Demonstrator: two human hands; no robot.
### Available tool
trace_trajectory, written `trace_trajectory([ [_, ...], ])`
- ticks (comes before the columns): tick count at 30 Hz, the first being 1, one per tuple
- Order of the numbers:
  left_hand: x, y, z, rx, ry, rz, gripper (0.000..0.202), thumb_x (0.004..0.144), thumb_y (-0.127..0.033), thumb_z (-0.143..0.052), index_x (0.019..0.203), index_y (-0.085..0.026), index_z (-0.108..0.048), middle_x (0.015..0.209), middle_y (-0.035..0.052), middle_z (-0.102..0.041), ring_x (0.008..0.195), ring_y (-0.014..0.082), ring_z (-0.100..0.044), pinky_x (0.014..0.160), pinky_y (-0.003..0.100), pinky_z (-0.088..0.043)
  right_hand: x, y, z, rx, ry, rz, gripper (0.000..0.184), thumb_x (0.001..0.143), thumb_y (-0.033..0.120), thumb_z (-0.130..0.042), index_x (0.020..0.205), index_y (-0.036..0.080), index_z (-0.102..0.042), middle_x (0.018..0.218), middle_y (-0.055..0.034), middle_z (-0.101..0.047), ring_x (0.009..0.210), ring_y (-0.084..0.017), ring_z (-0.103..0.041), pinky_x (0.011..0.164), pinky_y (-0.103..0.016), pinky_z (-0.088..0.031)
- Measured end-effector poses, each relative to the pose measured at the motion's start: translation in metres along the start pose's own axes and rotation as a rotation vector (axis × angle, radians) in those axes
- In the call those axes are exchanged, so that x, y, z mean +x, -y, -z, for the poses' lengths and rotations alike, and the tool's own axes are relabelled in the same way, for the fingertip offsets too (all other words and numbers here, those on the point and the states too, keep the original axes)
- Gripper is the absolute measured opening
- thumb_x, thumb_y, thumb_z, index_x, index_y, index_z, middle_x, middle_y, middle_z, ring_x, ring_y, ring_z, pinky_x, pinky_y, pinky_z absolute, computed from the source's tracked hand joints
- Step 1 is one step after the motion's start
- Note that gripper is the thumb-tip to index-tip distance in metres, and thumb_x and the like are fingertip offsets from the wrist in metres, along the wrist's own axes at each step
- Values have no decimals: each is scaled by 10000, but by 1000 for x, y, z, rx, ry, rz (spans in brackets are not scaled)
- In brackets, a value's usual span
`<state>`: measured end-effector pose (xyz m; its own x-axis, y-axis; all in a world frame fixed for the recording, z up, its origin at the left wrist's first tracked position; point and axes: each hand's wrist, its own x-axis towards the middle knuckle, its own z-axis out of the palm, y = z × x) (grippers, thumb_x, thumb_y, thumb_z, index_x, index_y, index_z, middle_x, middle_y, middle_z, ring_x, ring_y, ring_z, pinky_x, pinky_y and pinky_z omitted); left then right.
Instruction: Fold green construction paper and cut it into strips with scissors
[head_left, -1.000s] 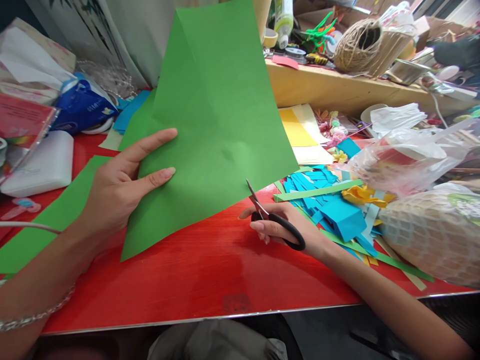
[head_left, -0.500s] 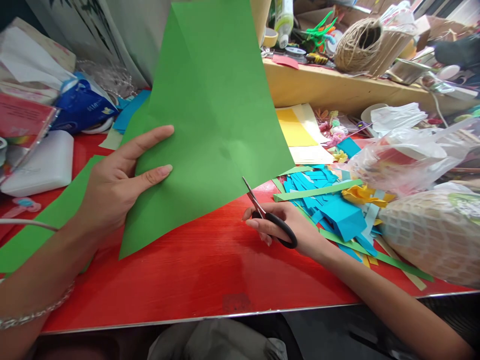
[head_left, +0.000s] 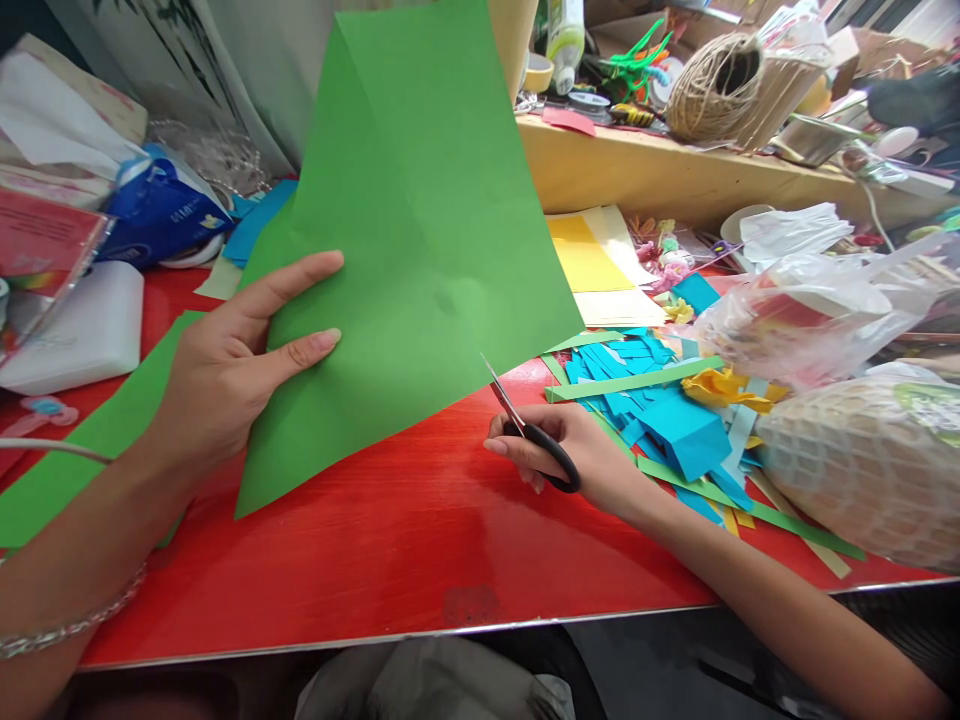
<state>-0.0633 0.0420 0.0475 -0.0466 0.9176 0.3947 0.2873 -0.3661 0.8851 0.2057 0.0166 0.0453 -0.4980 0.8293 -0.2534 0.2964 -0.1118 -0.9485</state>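
Note:
My left hand (head_left: 225, 370) grips the left edge of a large green paper sheet (head_left: 420, 230), thumb under it and two fingers lying on top. The sheet stands tilted up from the red table (head_left: 390, 560). My right hand (head_left: 562, 455) is closed round the black handles of a pair of scissors (head_left: 529, 430). The blades point up and left, their tips right at the sheet's lower right edge. Whether the blades have entered the paper I cannot tell.
A heap of blue, green and yellow paper strips (head_left: 660, 410) lies right of the scissors. Plastic bags (head_left: 817, 310) and a netted bundle (head_left: 862, 470) crowd the right. A white box (head_left: 82, 330) and blue pack (head_left: 161, 215) sit left. A twine ball (head_left: 716, 85) rests on the wooden shelf.
My right hand with the scissors has moved a little left and up, bringing the blade tips to the sheet's edge. The green sheet has shifted slightly left.

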Motion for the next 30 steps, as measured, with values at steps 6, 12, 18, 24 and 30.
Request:
trace_trajectory([
  [6, 0, 0, -1, 2, -1, 23, 500, 716, -225, -689, 1188, -330, -561, 1217, -60, -586, 1110, 239, -557, 860, 348, -521, 0, 0, -1, 17, -15, -1, 261, 758, 395, -622, 660, 168, -540, 477, 59, -453, 432, -75, -456, 445, -216, -316],
  [12, -2, -2, -4, -3, 35, 75, 490, 722, -275, -683, 1193, -325, -558, 1217, -62, -589, 1048, 208, -597, 747, 243, -561, 1, 4, -2, 6, -38, 7, 279, 758, 374, -626, 594, 176, -518, 465, 52, -466, 456, -92, -485, 475, -232, -343],
  [18, -7, -5, -7, 11, 64, 103, 467, 736, -283, -670, 1184, -354, -560, 1217, -88, -588, 1090, 180, -570, 727, 147, -542, 2, 2, -3, 33, -44, -17, 276, 750, 371, -632, 589, 180, -516, 479, 52, -482, 439, -94, -490, 492, -240, -368],
  [24, -7, -10, -7, 39, 93, 119, 463, 745, -292, -659, 1190, -367, -551, 1211, -100, -589, 1074, 169, -579, 702, 125, -544, 2, 1, -4, 36, -54, 2, 261, 772, 354, -614, 605, 177, -519, 489, 50, -483, 451, -91, -490, 497, -232, -369],
  [30, -7, -9, -6, 56, 89, 99, 462, 748, -291, -655, 1190, -370, -548, 1210, -105, -587, 1057, 178, -591, 693, 155, -562, 3, -2, -3, 36, -48, 48, 294, 777, 340, -614, 564, 179, -491, 455, 59, -468, 426, -81, -470, 453, -218, -329],
])
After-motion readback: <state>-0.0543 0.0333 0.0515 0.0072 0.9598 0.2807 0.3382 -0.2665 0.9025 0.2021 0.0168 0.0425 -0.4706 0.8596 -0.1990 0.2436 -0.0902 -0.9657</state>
